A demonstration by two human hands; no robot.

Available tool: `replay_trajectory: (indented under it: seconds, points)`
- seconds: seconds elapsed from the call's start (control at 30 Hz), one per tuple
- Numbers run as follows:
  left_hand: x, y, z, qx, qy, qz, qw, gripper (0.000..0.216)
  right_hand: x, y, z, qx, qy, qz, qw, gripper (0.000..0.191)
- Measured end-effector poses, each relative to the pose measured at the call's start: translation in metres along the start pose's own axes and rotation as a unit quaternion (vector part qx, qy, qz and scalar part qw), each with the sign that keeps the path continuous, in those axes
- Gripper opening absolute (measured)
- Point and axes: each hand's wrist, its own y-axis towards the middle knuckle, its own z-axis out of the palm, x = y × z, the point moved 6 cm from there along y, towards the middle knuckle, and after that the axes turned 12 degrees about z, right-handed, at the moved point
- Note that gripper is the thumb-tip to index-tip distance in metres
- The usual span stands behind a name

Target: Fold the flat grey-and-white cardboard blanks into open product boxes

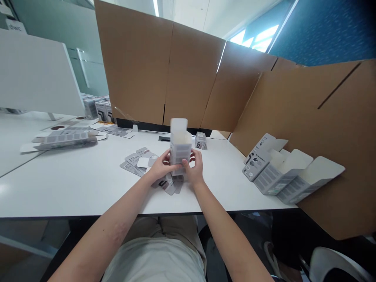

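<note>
Between my two hands a small grey-and-white carton (pixel 180 150) stands upright, its top flap raised and its white inside showing. My left hand (pixel 162 166) grips its left side, fingers curled behind. On the right side my right hand (pixel 194 166) holds it with the thumb across the front. Beneath and to the left of the carton lie several flat printed grey cardboard pieces (pixel 133 162), partly covered by my left hand and forearm.
Several open cartons (pixel 272 176) lean against the cardboard screen (pixel 296 109) at right. A closed small box (pixel 201 140) stands behind my right hand. Flattened cartons (pixel 67 138) lie at left, near a white panel (pixel 38 74) and stacked boxes (pixel 102 109).
</note>
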Motion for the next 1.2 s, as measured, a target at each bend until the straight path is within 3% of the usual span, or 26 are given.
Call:
replay_trajectory:
  seconds: [0.1,0.17,0.37,0.6,0.8,0.97,1.07,1.2]
  points:
    - [0.011,-0.007,0.012,0.108,0.057,-0.018,0.992,0.101,-0.014,0.002,0.007,0.032,0.042,0.069,0.996,0.07]
    - [0.016,-0.009,0.014,0.132,0.085,-0.015,0.987,0.105,-0.019,0.001,0.011,0.05,0.064,0.099,0.992,0.072]
    - [0.015,-0.006,0.014,0.127,0.093,0.025,0.987,0.088,-0.015,-0.001,0.01,0.047,0.058,0.1,0.992,0.086]
    - [0.022,-0.003,0.014,0.083,0.045,0.027,0.995,0.112,-0.019,-0.003,0.015,0.056,0.042,0.117,0.991,0.101]
    - [0.043,-0.002,0.003,0.046,0.13,-0.03,0.99,0.12,-0.05,0.01,-0.01,-0.102,-0.028,0.124,0.987,0.103]
    - [0.041,-0.004,0.002,0.048,0.124,-0.037,0.99,0.113,-0.084,0.021,-0.053,-0.286,-0.173,0.136,0.933,0.091]
    - [0.039,-0.004,0.002,0.039,0.119,-0.035,0.992,0.111,-0.086,0.02,-0.068,-0.363,-0.238,0.107,0.894,0.087]
    - [0.039,-0.004,0.001,0.034,0.114,-0.036,0.992,0.107,-0.065,0.014,-0.075,-0.412,-0.241,0.093,0.874,0.095]
